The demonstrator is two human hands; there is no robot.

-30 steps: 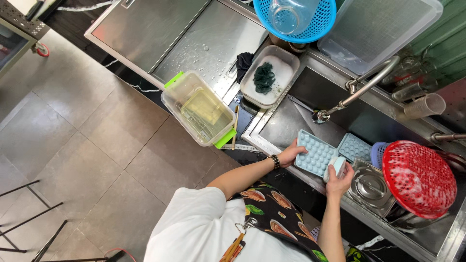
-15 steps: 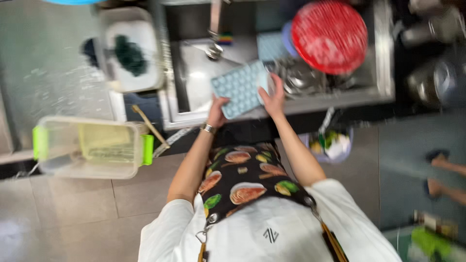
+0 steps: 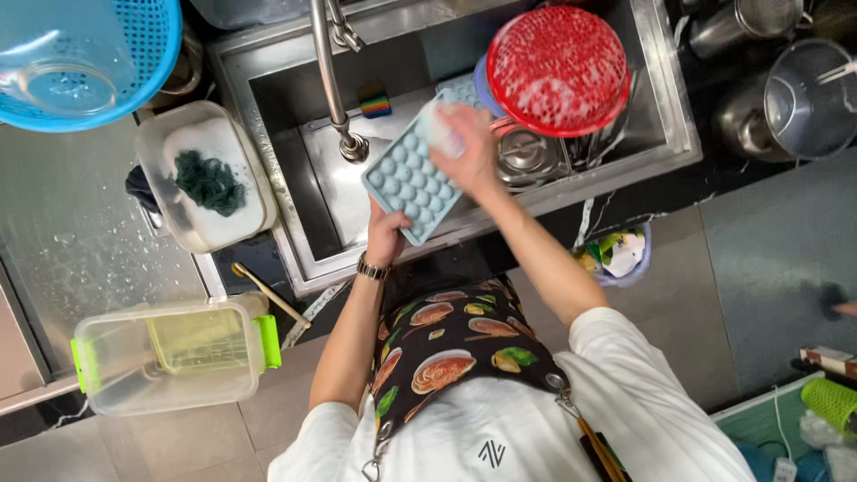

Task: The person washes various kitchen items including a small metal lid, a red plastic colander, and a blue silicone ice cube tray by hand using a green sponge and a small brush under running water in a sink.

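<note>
The right hand (image 3: 464, 152) is motion-blurred over the tray (image 3: 412, 178), whatever pale thing it holds unreadable, and the blue basket (image 3: 85, 62) is cut by the frame's top edge.

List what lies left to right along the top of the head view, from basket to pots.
Blue basket → white tub with green scrubber → faucet → pale blue ice tray → red round strainer → steel pots.

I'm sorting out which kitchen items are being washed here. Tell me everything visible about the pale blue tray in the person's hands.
The ice tray is pale blue, rectangular, with rows of round cups, and looks like soft plastic or silicone. It is held tilted over the steel sink, below the tap. The left hand grips its near edge; the right hand presses something pale and blurred against its far end. Whether it is wet cannot be told.
</note>
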